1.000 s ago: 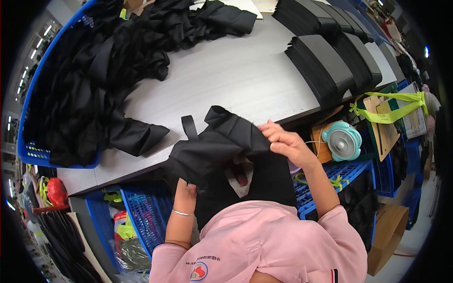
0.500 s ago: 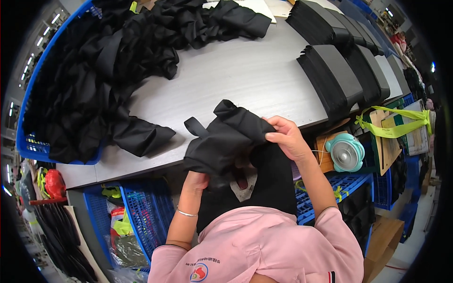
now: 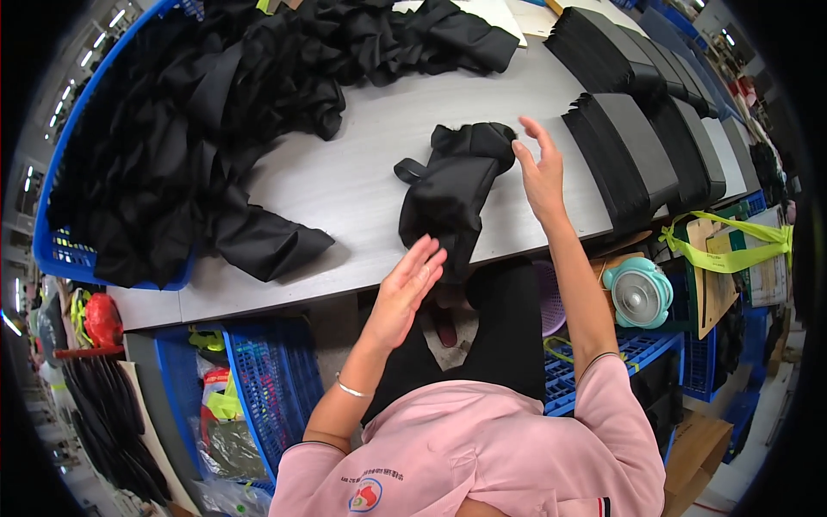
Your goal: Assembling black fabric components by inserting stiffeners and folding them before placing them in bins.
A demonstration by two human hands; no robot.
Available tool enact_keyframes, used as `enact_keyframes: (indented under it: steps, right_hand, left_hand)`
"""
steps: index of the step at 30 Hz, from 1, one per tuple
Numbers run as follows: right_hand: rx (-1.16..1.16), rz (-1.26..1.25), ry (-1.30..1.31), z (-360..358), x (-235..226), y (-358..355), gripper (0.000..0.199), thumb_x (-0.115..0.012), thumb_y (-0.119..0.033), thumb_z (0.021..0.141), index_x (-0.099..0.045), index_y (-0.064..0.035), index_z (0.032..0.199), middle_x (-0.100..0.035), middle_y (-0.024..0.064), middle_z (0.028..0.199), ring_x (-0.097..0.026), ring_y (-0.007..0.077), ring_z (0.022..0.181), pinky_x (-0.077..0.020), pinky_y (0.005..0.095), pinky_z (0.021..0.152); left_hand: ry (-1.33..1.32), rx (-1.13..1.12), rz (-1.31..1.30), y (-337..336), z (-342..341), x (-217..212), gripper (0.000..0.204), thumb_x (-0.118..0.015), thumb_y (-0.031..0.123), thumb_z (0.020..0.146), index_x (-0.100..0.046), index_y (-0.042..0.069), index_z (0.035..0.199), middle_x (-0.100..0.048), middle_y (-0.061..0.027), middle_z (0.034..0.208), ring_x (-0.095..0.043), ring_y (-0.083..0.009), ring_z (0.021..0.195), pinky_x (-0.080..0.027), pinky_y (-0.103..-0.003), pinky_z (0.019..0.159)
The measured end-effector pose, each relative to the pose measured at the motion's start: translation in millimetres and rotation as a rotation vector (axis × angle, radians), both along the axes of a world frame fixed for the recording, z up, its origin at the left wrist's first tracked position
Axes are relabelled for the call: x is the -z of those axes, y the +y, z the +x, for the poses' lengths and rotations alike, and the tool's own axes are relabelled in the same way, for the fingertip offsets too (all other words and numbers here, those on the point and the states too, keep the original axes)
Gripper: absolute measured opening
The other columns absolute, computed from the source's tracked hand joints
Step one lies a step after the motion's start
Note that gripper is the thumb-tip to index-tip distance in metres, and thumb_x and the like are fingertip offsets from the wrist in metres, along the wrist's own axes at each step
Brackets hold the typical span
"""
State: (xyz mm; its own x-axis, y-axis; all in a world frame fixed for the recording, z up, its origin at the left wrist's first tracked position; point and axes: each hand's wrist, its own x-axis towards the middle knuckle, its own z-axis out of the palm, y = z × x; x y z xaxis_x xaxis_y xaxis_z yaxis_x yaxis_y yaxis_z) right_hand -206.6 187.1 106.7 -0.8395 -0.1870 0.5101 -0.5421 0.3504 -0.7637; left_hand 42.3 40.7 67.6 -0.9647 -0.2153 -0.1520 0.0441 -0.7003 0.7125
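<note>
A black fabric piece (image 3: 450, 194), sewn like a pouch with a small strap loop on its left side, lies crumpled on the near part of the table, its lower end at the front edge. My left hand (image 3: 405, 293) is open, fingers stretched out by that lower end; whether they touch the cloth I cannot tell. Just off its upper right corner, my right hand (image 3: 541, 172) is open too, thumb and fingers apart, nothing in it. A large heap of similar black cloth pieces (image 3: 207, 129) fills the left side and spreads across the back.
A blue plastic basket (image 3: 41, 215) holds the heap at left. Stacks of black padded panels (image 3: 620, 142) stand at right. Beyond the table's right front edge are a turquoise fan (image 3: 638, 293) and a yellow-green strap (image 3: 732, 250). Blue crates (image 3: 267, 388) sit below the table.
The black pouch-like piece, held in both hands above my lap before, now lies on the table farther forward. Both hands have let go and opened; the right has moved forward.
</note>
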Motion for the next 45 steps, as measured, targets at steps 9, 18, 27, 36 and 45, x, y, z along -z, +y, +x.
enact_keyframes:
  steps: [9,18,27,36,45]
  right_hand:
    - [-0.245,-0.535,-0.717,115,38,44,0.021,-0.062,-0.015,0.098,-0.064,0.0024,0.109,-0.068,0.0059,0.096,-0.063,0.0117,0.085,-0.0502,0.0261,0.082]
    - [-0.460,-0.791,-1.066,120,45,27,0.013,-0.067,-0.012,0.091,-0.061,-0.0085,0.102,-0.062,-0.0028,0.090,-0.058,0.0078,0.083,-0.0460,0.0233,0.078]
    - [-0.455,-0.414,-0.815,103,46,18,0.018,-0.072,-0.012,0.088,-0.059,-0.0023,0.096,-0.059,-0.0029,0.077,-0.055,0.0057,0.065,-0.0440,0.0225,0.057]
    - [-0.236,0.254,0.001,105,36,2,0.015,-0.060,-0.005,0.080,-0.055,-0.0022,0.094,-0.061,0.0188,0.083,-0.061,0.0417,0.079,-0.0488,0.0494,0.067]
    - [0.038,0.046,-0.221,84,41,29,0.014,-0.068,-0.012,0.088,-0.062,-0.0035,0.098,-0.060,0.0086,0.066,-0.059,0.0192,0.058,-0.0476,0.0324,0.057]
  left_hand:
    - [-0.024,-0.348,-0.617,-28,-21,-11,0.026,-0.066,0.003,0.092,-0.062,-0.004,0.116,-0.066,-0.0076,0.110,-0.062,-0.0139,0.096,-0.050,-0.027,0.086]
    - [-0.053,-0.081,-0.759,-29,-88,-9,0.018,-0.073,0.003,0.085,-0.069,-0.001,0.102,-0.066,-0.0016,0.094,-0.060,-0.0086,0.084,-0.050,-0.024,0.075]
    - [0.096,0.105,-0.850,-18,-103,-24,0.024,-0.075,0.003,0.084,-0.073,0.001,0.107,-0.059,0.0022,0.082,-0.053,-0.0056,0.073,-0.044,-0.021,0.064]
    - [0.127,-0.021,-1.322,-7,-104,-50,0.015,-0.074,0.000,0.079,-0.072,0.003,0.094,-0.066,-0.0051,0.083,-0.061,-0.0133,0.067,-0.049,-0.027,0.062]
    - [0.096,-0.219,-1.266,-31,-68,-23,0.043,-0.058,-0.007,0.075,-0.066,0.006,0.114,-0.062,-0.0058,0.102,-0.056,-0.0158,0.079,-0.048,-0.027,0.066]
